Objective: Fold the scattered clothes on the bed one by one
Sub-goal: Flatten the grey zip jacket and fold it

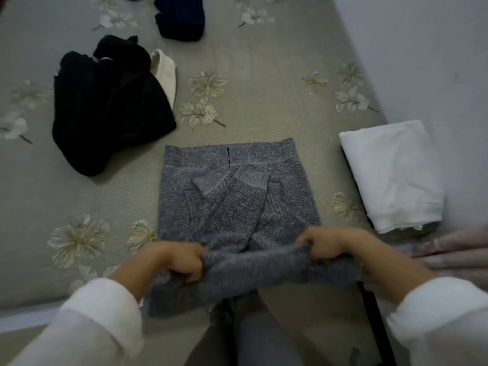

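A grey knit sweater (235, 199) lies flat on the bed in front of me, its two sleeves folded inward across the middle. My left hand (182, 260) grips the near edge of the sweater on the left. My right hand (327, 243) grips the same edge on the right. Between the hands the near edge is lifted and bunched above the bed. A crumpled black garment (105, 109) lies at the upper left with a cream piece (165, 72) tucked beside it. A dark blue garment (182, 17) lies at the top.
The bed has a grey-green sheet (264, 96) with a pale flower print. A folded white cloth (393, 175) rests at the right against a pale wall (422, 48). Pink fabric (459, 249) shows at the right edge. My legs are below the bed's near edge.
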Motion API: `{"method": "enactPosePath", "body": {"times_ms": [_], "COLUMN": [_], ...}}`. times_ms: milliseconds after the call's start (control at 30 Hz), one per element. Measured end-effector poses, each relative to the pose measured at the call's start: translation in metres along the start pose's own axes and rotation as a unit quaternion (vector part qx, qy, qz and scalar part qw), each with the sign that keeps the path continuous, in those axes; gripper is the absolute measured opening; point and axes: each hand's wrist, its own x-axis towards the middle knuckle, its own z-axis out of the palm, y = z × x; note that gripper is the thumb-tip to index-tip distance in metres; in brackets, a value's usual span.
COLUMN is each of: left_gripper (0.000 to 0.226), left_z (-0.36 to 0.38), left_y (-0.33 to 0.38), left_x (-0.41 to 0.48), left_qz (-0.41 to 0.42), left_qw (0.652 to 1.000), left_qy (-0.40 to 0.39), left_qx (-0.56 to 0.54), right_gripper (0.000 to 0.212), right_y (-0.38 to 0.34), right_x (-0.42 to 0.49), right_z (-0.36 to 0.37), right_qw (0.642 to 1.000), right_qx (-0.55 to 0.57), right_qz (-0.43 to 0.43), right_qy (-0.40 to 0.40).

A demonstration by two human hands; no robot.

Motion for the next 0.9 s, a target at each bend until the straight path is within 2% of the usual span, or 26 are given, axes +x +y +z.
{"method": "enactPosePath", "body": {"times_ms": [67, 133, 233, 267, 533, 633, 767, 833, 900], "left_gripper": [0.017, 0.032, 0.059, 0.062, 0.04, 0.031, 0.039, 0.044, 0.05], "left_z": [-0.037, -0.077, -0.136, -0.153, -0.237, -0.254, -0.246, -0.225, -0.194], "left_y": [0.002, 0.006, 0.01, 0.01, 0.008, 0.001, -0.015, -0.017, -0.011], "left_x": [-0.004, -0.005, 0.005, 0.011, 0.073, 0.094, 0.129, 0.145, 0.152], "left_qz": [0.0, 0.003, -0.03, -0.029, -0.052, -0.07, -0.076, -0.06, -0.031], "left_qw": [0.998, 0.993, 0.975, 0.971, 0.948, 0.911, 0.845, 0.812, 0.816], "left_qy": [0.055, 0.11, 0.218, 0.235, 0.289, 0.378, 0.519, 0.577, 0.577], "left_qx": [-0.034, -0.039, 0.041, 0.043, 0.126, 0.15, 0.105, 0.059, 0.021], "right_gripper": [0.023, 0.027, 0.046, 0.05, 0.047, 0.039, 0.03, 0.038, 0.048], "right_y": [0.004, 0.004, 0.0, -0.001, 0.008, 0.017, 0.03, 0.036, 0.038], "right_x": [0.01, 0.023, 0.047, 0.056, 0.146, 0.175, 0.201, 0.209, 0.211], "right_z": [-0.033, -0.069, -0.124, -0.141, -0.227, -0.241, -0.245, -0.227, -0.192], "right_qw": [0.997, 0.993, 0.987, 0.985, 0.987, 0.981, 0.944, 0.925, 0.915], "right_qx": [-0.012, -0.037, -0.081, -0.091, -0.119, -0.139, -0.212, -0.22, -0.153], "right_qz": [-0.01, -0.007, 0.026, 0.03, 0.029, 0.026, 0.04, 0.055, 0.043], "right_qy": [0.075, 0.116, 0.137, 0.142, 0.104, 0.133, 0.249, 0.304, 0.37]}}
